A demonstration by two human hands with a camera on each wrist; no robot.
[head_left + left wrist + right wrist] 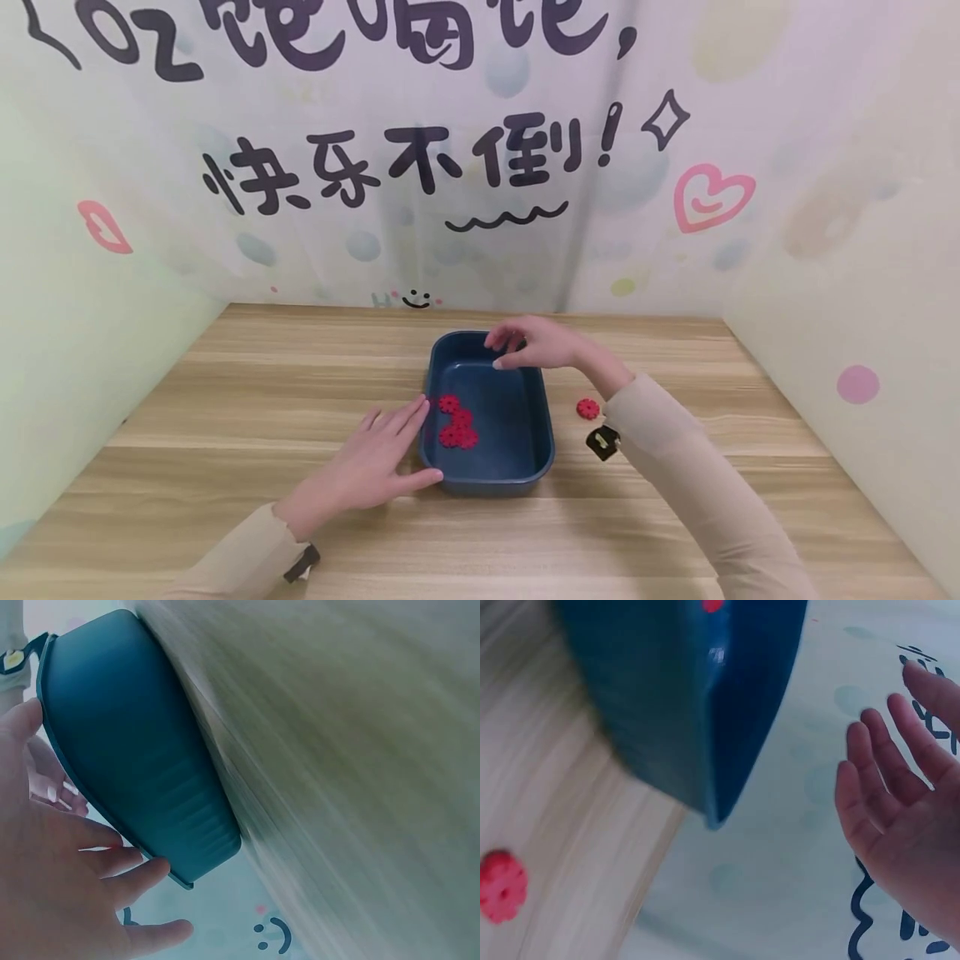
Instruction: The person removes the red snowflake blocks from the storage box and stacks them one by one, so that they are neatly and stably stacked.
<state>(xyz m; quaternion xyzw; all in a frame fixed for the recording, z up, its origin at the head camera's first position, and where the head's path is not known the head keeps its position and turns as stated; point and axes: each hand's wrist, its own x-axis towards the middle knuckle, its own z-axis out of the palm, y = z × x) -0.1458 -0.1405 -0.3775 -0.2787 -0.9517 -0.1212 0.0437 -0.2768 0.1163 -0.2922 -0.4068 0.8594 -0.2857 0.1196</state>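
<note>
A deep blue rectangular tray (487, 482) stands on the wooden table, with several red flower-shaped discs (459, 435) lying in its left half. My left hand (375, 462) rests on the tray's left rim, its fingers fairly straight; the left wrist view shows thumb and fingertips touching that rim (101, 817). Above the tray's far right corner hovers my right hand (543, 342), fingers loosely bent and holding nothing. In the right wrist view this hand (907, 787) is apart from the tray. One red disc (588, 408) lies on the table right of the tray, below the right forearm.
The wooden table (300, 358) reaches back to a printed wall cloth (337, 250) with black lettering. Pale walls close off the left and right sides. A small black device (602, 442) is on the right wrist, and another (302, 563) on the left.
</note>
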